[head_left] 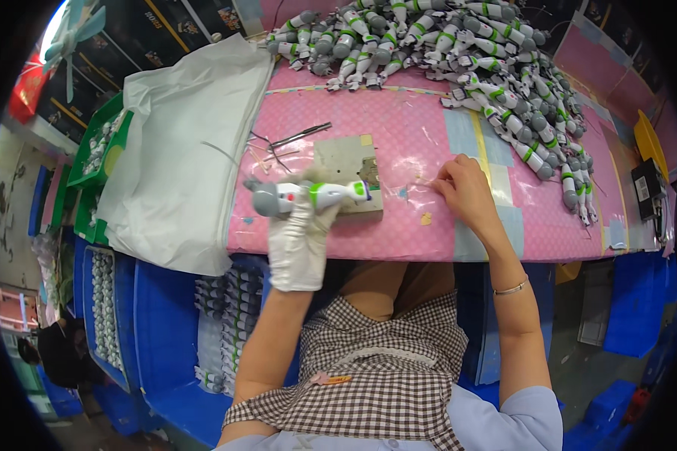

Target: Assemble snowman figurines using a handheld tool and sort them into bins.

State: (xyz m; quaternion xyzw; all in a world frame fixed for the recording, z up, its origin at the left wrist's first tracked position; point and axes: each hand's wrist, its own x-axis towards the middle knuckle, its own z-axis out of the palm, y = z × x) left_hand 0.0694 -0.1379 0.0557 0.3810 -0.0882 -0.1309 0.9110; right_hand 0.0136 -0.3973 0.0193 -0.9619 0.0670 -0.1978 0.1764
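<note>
My left hand (301,233), in a white cloth glove, is closed around a white, grey and green plastic toy limb (327,197). The limb lies crosswise in my grip, its rounded grey end toward my left and its narrower white end toward my right, with a bright green band between. It sits over the near left part of the flat, grey, rectangular metal block (346,154); whether it touches the block I can't make out. My left forearm rises from below, the wrist almost straight, nearer to me than the block; the gloved fingers are blurred.

My bare right hand (462,188) is to the right of the block, well apart from it. The forearm, with a thin metal bracelet (510,289) at the wrist, slants up and inward; the fingers curl and point left toward the block, thumb and forefinger tips close together. I can't make out whether they pinch anything.

Just left of the block lie thin, dark metal tools (301,135), and farther left a wide, white, crumpled sheet (180,150). Behind the block and off to its right spreads a big heap of similar white, grey and green pieces (496,83). Under the block is a pink, plastic-covered tabletop (406,135).
</note>
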